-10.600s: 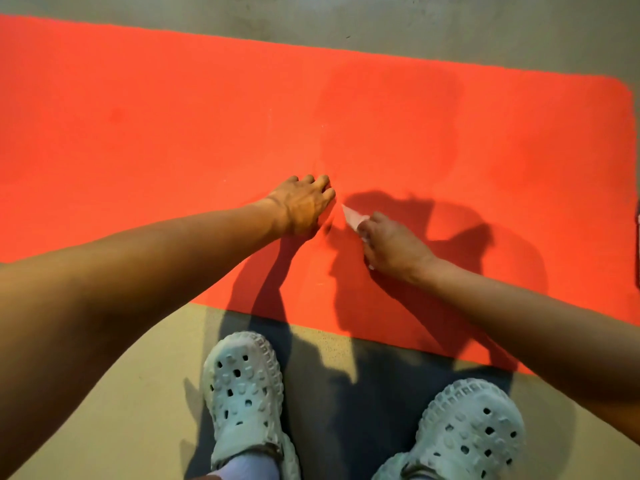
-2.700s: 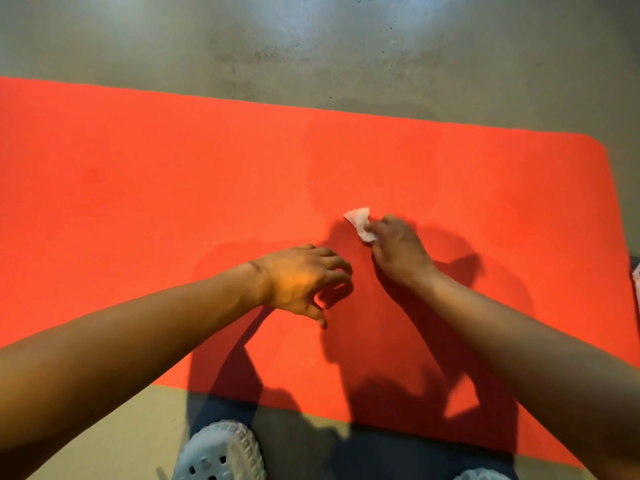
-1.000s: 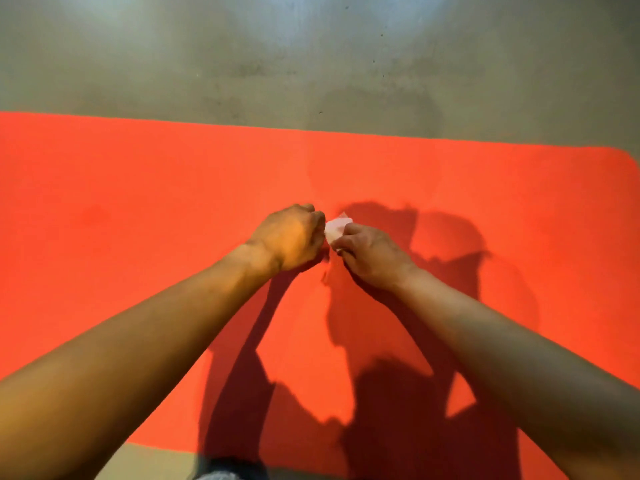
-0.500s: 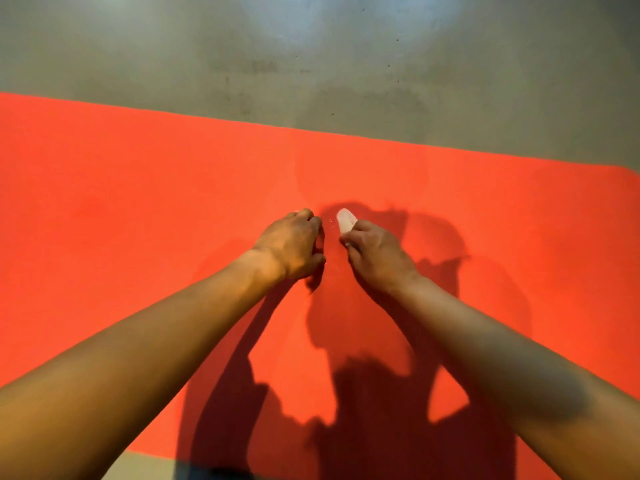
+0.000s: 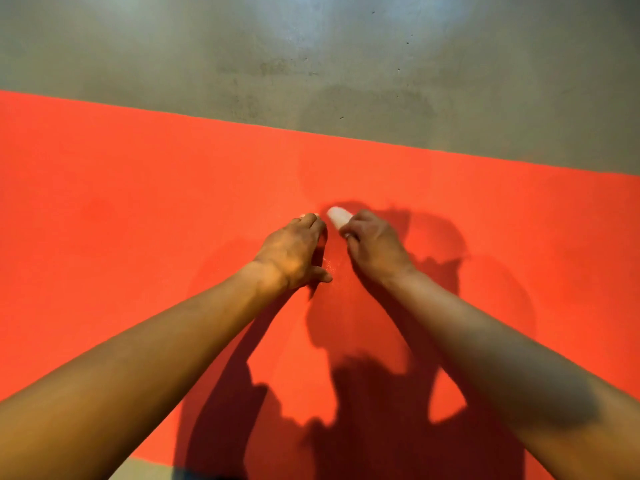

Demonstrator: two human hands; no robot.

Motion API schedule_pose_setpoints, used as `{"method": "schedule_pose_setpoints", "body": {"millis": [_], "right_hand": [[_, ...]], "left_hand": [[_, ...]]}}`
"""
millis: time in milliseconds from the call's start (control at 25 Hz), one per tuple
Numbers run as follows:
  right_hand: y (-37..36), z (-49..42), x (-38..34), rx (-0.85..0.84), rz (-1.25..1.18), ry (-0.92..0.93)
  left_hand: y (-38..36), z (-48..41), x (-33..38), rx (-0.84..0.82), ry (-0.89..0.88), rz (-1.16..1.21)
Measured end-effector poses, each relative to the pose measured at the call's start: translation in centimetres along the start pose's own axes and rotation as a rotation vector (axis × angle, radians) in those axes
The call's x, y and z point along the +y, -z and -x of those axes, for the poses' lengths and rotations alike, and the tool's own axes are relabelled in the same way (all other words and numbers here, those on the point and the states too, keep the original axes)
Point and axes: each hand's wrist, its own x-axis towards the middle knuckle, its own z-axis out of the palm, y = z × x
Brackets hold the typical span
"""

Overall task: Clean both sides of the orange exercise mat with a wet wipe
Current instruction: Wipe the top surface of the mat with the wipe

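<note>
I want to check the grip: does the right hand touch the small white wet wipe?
Touching. The head view shows the right hand pinching the small white wet wipe, one end sticking out.

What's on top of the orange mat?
Two hands: the left hand rests on the mat; the right hand grips a white wipe. Most of the wipe is hidden in the fist, and the mat under both hands is covered.

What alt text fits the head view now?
Seen from above, a person's right hand presses a small white wet wipe onto a flat orange exercise mat, with the left hand resting on the mat close beside it. Both bare forearms reach in from below, casting dark shadows. Grey concrete floor lies beyond the mat's far edge.
</note>
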Motion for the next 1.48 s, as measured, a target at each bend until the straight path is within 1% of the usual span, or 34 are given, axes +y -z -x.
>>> {"method": "schedule_pose_setpoints", "body": {"millis": [80,120,160,240,360,400,440,560,640,680,720,800,880,920,960,1000,1040,1160,1240,1320,1360,1400,1480], "right_hand": [[-0.6,1.3,-1.1,-0.11,0.003,0.167],[-0.6,1.0,-0.9,-0.133,0.045,0.216],[-0.3,0.1,-0.3,-0.119,0.093,0.231],[0.7,-2.2,1.3,-0.035,0.168,0.135],[2.2,-5.2,3.6,0.089,0.205,-0.143],[2.1,-5.5,3.7,0.094,0.19,-0.181],[1.8,-5.3,3.1,0.077,0.169,-0.168],[0.0,-2.0,-0.2,-0.026,0.039,0.052],[-0.4,0.1,-1.1,-0.104,0.013,0.205],[-0.1,0.1,-0.9,-0.129,0.031,0.246],[0.2,-0.6,-0.2,-0.122,0.057,0.25],[1.3,-2.5,2.0,-0.021,0.111,0.141],[2.6,-4.3,4.5,0.099,0.157,-0.075],[2.9,-4.8,5.3,0.133,0.172,-0.174],[2.9,-5.0,5.4,0.141,0.177,-0.231],[2.6,-4.8,4.7,0.13,0.166,-0.228],[2.1,-4.3,3.6,0.104,0.133,-0.172],[0.0,-1.4,0.2,-0.007,0.034,0.088],[-0.5,-0.1,-0.7,-0.086,0.041,0.207],[-0.1,-0.9,0.2,-0.085,0.116,0.274],[0.3,-1.9,1.0,-0.047,0.163,0.253],[0.8,-3.0,2.1,0.008,0.205,0.184],[1.7,-5.4,4.1,0.094,0.276,-0.037]], "left_hand": [[0.1,0.3,0.0,0.0,0.0,0.014],[0.0,0.4,0.1,0.002,-0.001,0.018],[0.0,0.4,0.1,0.01,-0.003,0.018],[0.0,0.3,0.2,0.032,-0.007,0.012],[-0.1,0.2,0.1,0.04,-0.005,0.012],[-0.2,0.2,0.1,0.04,-0.006,0.012],[-0.2,0.2,0.0,0.039,-0.01,0.012],[0.0,0.2,0.0,0.035,-0.013,0.014],[0.1,0.2,0.2,0.019,0.002,0.023],[0.2,0.2,0.2,0.013,0.009,0.026],[0.2,0.1,0.3,0.01,0.011,0.025],[0.3,0.0,0.3,0.001,0.012,0.013],[0.4,-0.1,0.3,-0.011,0.024,0.002],[0.5,-0.2,0.4,-0.015,0.031,-0.001],[0.5,-0.3,0.5,-0.015,0.035,-0.003],[0.6,-0.3,0.6,-0.015,0.037,-0.01],[0.7,-0.4,0.7,-0.013,0.038,-0.021],[1.0,-0.6,0.9,-0.024,0.043,-0.035],[1.2,-0.6,1.0,-0.045,0.051,-0.026],[1.4,-0.7,1.2,-0.063,0.057,-0.04],[1.6,-0.8,1.4,-0.07,0.058,-0.057],[1.8,-1.0,1.6,-0.08,0.059,-0.078],[2.2,-1.4,1.9,-0.1,0.057,-0.116]]}}
